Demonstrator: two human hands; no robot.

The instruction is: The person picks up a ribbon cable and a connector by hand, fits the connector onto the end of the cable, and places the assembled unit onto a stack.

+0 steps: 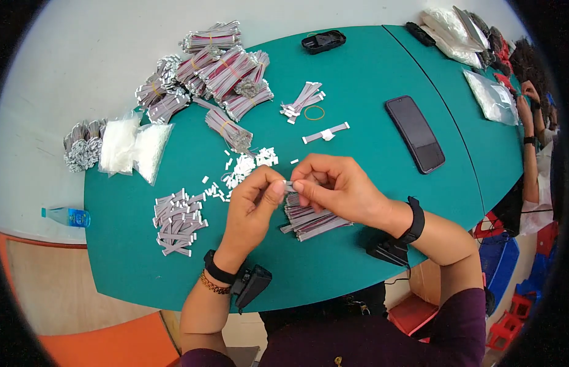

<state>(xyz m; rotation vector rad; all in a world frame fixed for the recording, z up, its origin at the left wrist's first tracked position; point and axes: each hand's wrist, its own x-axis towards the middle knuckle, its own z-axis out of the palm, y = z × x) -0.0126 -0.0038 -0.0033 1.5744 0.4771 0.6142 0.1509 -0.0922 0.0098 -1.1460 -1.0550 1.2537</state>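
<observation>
My left hand and my right hand meet over the middle of the table, fingertips pinched together. Between them is the end of a grey ribbon cable, mostly hidden by the fingers. Just under my right hand lies a stack of grey ribbon cables. Beyond my left hand small white connector pieces are heaped loosely. A pile of short ribbon cables with white ends lies to the left. Farther off are a single short cable and a small bunch of cables.
The green table bears banded cable bundles at the far left, bags of white pieces, a phone, a rubber band and a black case. A water bottle lies left. Another person's arm shows right.
</observation>
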